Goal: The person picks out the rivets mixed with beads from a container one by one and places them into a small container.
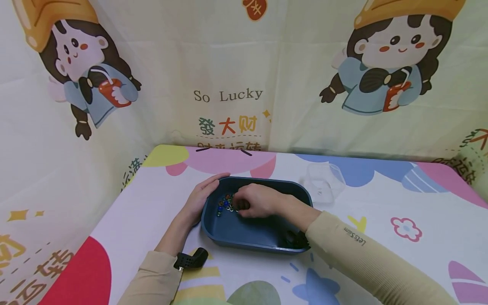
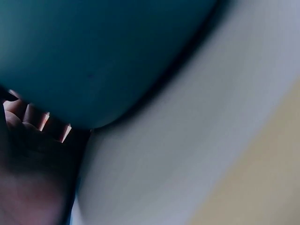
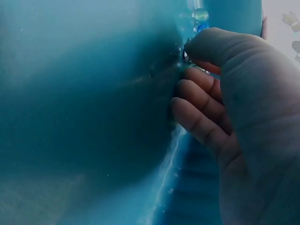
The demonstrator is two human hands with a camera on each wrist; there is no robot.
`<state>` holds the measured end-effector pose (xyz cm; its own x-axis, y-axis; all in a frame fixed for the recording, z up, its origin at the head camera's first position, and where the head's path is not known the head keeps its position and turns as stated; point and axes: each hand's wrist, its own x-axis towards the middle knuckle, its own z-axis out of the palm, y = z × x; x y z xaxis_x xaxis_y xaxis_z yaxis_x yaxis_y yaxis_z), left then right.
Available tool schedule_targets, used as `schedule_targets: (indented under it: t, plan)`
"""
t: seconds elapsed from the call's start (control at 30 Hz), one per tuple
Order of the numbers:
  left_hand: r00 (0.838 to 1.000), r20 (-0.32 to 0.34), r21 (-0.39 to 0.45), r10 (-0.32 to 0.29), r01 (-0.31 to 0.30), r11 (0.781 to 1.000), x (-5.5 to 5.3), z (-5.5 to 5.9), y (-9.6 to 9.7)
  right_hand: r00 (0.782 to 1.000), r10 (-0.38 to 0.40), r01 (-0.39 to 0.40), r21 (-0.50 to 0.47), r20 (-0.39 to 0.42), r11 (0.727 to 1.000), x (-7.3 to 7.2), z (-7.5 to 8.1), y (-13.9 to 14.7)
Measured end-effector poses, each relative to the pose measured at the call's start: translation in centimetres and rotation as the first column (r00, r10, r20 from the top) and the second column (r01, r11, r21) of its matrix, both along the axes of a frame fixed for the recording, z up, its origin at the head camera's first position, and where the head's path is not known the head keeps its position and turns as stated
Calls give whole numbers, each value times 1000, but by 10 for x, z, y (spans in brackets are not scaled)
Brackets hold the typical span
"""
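Note:
A dark blue tray (image 1: 251, 235) with rounded corners lies on the table. Several small beads (image 1: 225, 203), blue, amber and green, lie with silvery rings at its left end. My right hand (image 1: 259, 201) reaches in over the right side, fingers bent down among them. In the right wrist view its thumb and index fingertip (image 3: 194, 49) close on a small shiny piece, mostly hidden; a green bead (image 3: 200, 15) sits just beyond. My left hand (image 1: 198, 199) rests along the tray's outer left wall, fingers fairly straight near the far corner. Its palm (image 2: 33, 164) shows darkly in the left wrist view.
A clear plastic box (image 1: 324, 184) stands behind the tray's right corner. Something black (image 1: 295, 239) sits by the tray's near right corner, below the right wrist. A patterned cloth (image 1: 381, 186) covers the table, and a printed curtain (image 1: 236, 51) hangs behind it.

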<state>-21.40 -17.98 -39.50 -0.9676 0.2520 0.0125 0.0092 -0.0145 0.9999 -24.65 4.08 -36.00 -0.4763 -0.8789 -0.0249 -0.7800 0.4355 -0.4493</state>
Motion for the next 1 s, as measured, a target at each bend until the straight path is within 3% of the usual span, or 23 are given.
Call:
schedule_targets:
  t: [0.3, 0.63, 1.0]
  plan:
    - [1000, -5, -3, 0, 0, 1000, 1, 0, 1, 999, 39, -39, 32, -5, 999, 2, 3, -1]
    - [1000, 9, -13, 8, -8, 1000, 1, 0, 0, 1000, 16, -18, 94, 15, 995, 3, 6, 0]
    - [1000, 6, 0, -8, 8, 1000, 1, 1, 0, 998, -20, 15, 83, 65, 996, 4, 7, 2]
